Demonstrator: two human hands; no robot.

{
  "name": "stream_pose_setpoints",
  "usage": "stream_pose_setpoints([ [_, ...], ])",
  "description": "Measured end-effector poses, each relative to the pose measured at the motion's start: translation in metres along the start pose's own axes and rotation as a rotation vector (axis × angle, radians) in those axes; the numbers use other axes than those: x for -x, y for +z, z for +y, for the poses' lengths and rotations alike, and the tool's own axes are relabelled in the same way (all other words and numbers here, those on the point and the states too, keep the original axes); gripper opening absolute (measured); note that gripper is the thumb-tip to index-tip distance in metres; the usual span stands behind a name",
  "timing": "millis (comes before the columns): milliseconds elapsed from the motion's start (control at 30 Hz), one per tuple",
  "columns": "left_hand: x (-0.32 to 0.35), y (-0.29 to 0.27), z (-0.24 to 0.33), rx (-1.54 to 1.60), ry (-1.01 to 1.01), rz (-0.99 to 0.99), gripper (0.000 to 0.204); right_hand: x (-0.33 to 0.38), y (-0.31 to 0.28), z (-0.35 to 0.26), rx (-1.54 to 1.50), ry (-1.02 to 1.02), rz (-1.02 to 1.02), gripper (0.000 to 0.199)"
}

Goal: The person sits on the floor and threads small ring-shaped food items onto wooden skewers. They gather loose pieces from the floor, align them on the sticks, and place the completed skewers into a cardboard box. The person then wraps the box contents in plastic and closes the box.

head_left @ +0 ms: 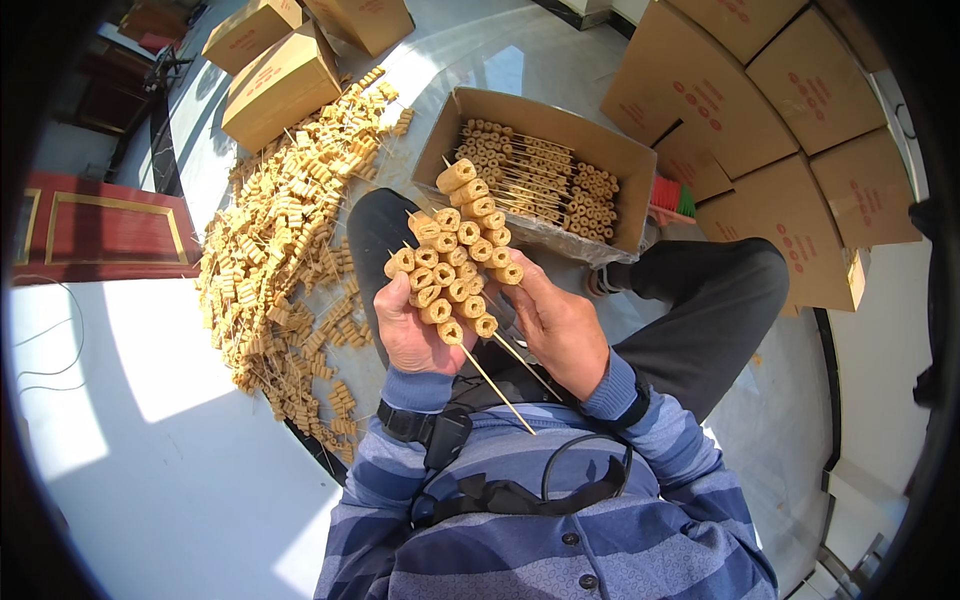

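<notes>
Between my two hands, above my lap, is a bundle of skewers (455,262) threaded with golden, hollow ring-shaped rolls. My left hand (415,330) is closed round the bundle's left side, thumb up along the rolls. From the right, my right hand (555,325) grips the other side, its fingers partly hidden behind the rolls. Two thin bare sticks (497,388) stick out toward my body. Just beyond the bundle stands an open cardboard box (625,165), lined with plastic, holding rows of similar skewers laid in different directions.
A long heap of loose skewers (290,240) covers the floor on the left. Closed cartons (285,85) stand at the far left, and a tall stack of cartons (790,130) is at the right. Red and green items (673,195) sit beside the box. My bent knees flank the work.
</notes>
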State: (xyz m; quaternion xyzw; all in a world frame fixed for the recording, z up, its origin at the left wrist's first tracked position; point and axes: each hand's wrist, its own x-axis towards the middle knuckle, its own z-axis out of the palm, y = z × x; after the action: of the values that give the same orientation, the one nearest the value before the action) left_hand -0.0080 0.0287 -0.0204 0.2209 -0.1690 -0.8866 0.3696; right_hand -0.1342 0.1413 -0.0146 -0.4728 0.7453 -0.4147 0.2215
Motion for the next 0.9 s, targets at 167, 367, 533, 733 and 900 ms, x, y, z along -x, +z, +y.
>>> stream_pose_setpoints([
  [167, -0.003, -0.004, -0.002, 0.021, -0.018, -0.117, 0.077, -0.003, -0.003, 0.000, 0.163, -0.023, -0.062, 0.055],
  [367, -0.005, -0.011, -0.001, 0.034, -0.015, -0.065, 0.070, -0.006, -0.003, -0.001, -0.296, 0.231, -0.209, 0.043],
  [533, -0.009, -0.012, -0.003, 0.050, -0.057, -0.007, 0.067, -0.013, -0.001, 0.006, -0.326, 0.172, -0.157, 0.034],
  [733, -0.008, -0.009, -0.003, 0.101, -0.072, -0.042, 0.068, -0.012, -0.006, -0.005, -0.557, 0.412, -0.234, 0.031],
  [900, -0.008, -0.007, -0.002, 0.032, -0.039, 0.013, 0.067, -0.013, -0.007, -0.006, -0.557, 0.375, -0.235, 0.035],
])
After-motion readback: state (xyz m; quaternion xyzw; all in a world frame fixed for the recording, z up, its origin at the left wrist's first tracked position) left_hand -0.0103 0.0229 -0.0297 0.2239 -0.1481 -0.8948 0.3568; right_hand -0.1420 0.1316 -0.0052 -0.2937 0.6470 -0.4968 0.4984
